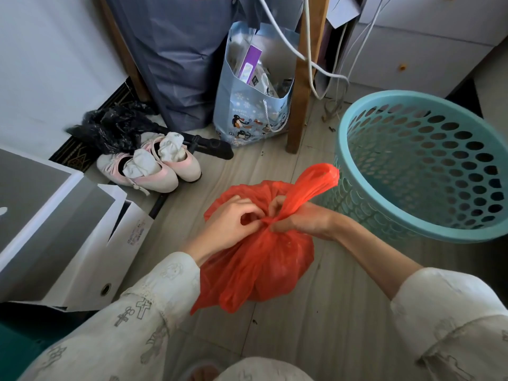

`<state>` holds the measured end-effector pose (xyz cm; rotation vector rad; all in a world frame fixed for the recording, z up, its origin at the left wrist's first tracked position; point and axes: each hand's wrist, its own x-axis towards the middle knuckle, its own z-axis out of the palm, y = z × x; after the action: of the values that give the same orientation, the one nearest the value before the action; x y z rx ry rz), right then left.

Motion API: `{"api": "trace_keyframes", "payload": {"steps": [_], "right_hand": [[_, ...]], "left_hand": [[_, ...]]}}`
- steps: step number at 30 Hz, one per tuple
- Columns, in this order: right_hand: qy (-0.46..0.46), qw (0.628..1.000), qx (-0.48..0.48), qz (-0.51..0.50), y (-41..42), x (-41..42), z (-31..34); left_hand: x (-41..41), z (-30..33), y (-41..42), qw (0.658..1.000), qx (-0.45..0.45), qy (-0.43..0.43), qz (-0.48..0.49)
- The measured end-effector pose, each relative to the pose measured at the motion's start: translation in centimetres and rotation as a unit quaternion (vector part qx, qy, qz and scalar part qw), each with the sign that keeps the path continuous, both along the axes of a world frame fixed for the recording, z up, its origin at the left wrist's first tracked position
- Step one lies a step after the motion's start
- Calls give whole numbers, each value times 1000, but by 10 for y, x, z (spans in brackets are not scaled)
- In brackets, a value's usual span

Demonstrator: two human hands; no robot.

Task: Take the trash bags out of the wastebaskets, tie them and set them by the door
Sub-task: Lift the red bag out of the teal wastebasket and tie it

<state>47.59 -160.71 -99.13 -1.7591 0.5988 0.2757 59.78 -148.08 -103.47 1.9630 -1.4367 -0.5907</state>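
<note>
Both hands (228,221) (299,220) pinch the red bag's (261,259) neck between teal wastebasket (428,166) and shoes (154,166).

Bare floor (343,312) lies open on the near side of the teal wastebasket (423,166). To its left, the red trash bag (255,259) touches its wall; farther left, shoes (154,166) and white boxes (71,232) crowd the floor. Behind it stand a wooden leg (301,86), cables (313,64) and a paper bag (253,105).
</note>
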Motion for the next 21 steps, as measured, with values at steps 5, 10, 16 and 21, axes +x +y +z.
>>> {"api": "trace_keyframes", "payload": {"steps": [5, 10, 16, 21], "right_hand": [[-63, 975, -214, -18, 10, 10, -15], [-59, 953, -284, -88, 14, 14, -26], [-6, 955, -19, -297, 12, 17, -21], [-52, 943, 100, -314, 17, 16, -11]], "left_hand": [[-4, 2, -4, 999, 6, 7, 35], [-8, 2, -7, 997, 16, 36, 67], [-7, 2, -4, 992, 5, 89, 89], [-7, 5, -2, 990, 13, 89, 113]]}}
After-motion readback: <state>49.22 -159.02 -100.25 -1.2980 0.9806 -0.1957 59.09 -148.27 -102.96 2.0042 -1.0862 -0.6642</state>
